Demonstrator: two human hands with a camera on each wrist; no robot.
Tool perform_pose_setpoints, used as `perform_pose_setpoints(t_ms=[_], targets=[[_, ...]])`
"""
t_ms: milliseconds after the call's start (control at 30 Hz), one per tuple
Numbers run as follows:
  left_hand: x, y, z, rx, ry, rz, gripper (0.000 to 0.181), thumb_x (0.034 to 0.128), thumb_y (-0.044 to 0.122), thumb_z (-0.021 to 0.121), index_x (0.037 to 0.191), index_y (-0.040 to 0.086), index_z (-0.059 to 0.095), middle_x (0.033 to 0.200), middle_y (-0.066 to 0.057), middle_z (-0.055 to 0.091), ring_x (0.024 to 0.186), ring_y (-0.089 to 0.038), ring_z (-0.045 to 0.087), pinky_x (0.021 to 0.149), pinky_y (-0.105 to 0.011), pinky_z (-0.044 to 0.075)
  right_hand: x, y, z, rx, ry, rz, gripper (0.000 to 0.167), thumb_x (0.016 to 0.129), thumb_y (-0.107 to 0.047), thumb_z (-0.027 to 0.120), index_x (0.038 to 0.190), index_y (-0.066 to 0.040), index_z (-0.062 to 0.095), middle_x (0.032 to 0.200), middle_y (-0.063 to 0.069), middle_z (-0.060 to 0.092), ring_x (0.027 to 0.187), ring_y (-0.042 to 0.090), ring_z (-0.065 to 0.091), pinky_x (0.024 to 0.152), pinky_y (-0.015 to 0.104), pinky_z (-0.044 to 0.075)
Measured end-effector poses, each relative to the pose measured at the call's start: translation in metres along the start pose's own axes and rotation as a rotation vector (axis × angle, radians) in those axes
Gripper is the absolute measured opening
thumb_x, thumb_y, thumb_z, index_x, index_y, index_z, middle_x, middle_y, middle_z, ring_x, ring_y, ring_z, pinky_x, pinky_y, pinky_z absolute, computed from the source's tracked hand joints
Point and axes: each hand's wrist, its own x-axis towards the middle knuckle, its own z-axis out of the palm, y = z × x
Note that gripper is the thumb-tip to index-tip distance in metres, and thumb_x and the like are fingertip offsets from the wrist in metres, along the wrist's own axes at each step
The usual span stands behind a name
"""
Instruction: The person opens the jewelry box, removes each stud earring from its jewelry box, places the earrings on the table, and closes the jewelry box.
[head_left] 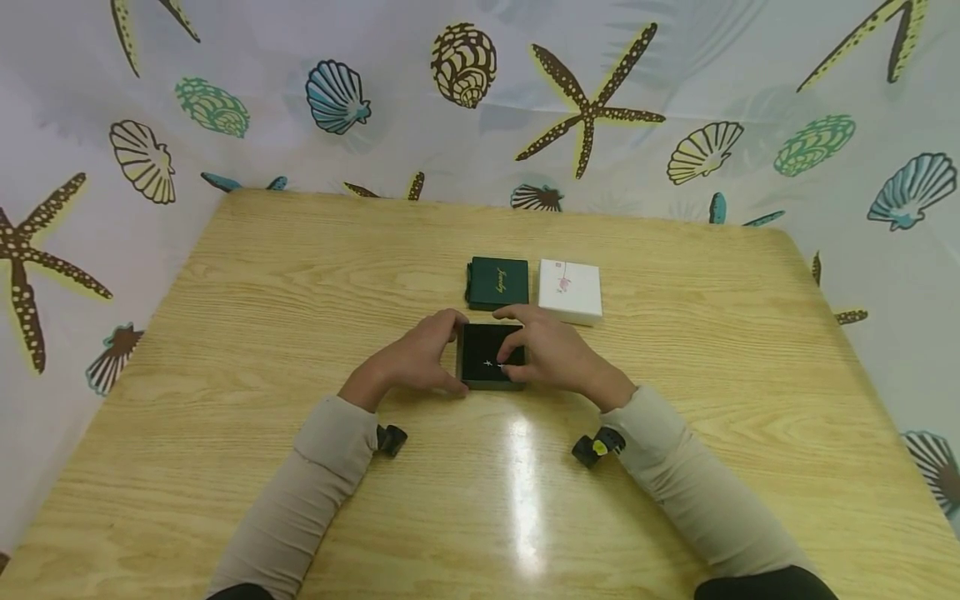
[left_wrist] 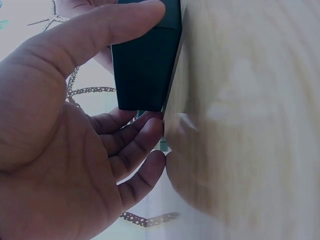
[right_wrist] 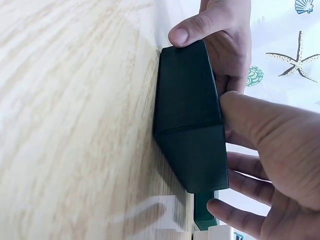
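Tabletop [head_left: 300, 275] is filling the middle and bottom of the head view, and its polish is throwing a pale glare below centre, where a dropped bit of silver could easily be getting lost. Cloth [head_left: 397, 154] with shells and starfish is hanging across the top. Right hand [head_left: 555, 350] is arching over the centre of the frame, its thumb and forefinger curling together and, as far as I'm seeing, pinching something tiny. Left hand [head_left: 422, 354] is holding the left end of the dark box, thumb along the near side, fingers at the far corner; were that hold slackening, the box could be sliding or tipping under the other hand's push. That black-lined green box [head_left: 486, 385] is sitting at centre, flat on the wood. A white box [head_left: 570, 290] is lying just beyond, upper right of centre, and a knuckle could be nudging it. A green lettered box [head_left: 498, 283] is lying beside it, just as exposed. Smallest, inside the lining, a star-like silver piece [head_left: 487, 362] is resting, while a second silver piece [head_left: 501, 365] is showing between the right fingertips; so slight a thing could be slipping loose or bending if squeezed hard.
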Motion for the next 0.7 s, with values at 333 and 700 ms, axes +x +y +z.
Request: perform_pose_setpoints(t_ms=[333,700], targets=[[0.0002,0.0004,0.0004,0.001,0.004,0.0,0.089,0.0751,0.02,0.088,0.144,0.002,0.035,0.144,-0.018,0.045,0.136,-0.037,0.046,0.114,-0.049,0.04,-0.0006,0.0008,0.0008,-0.006,0.002,0.011,0.007,0.084,-0.022,0.078,0.088,-0.016,0.079,0.145,0.014,0.054,0.135,0.036,0.05,0.11,0.049,0.045],[0.002,-0.0011,0.0012,0.013,0.004,0.012,0.088,0.0751,0.021,0.088,0.144,0.001,0.036,0.142,-0.019,0.046,0.136,-0.038,0.046,0.114,-0.049,0.04,-0.0007,-0.0017,-0.0022,0.0,0.003,0.014,0.008,0.085,-0.023,0.077,0.087,-0.016,0.078,0.144,0.015,0.055,0.134,0.036,0.052,0.108,0.049,0.046]])
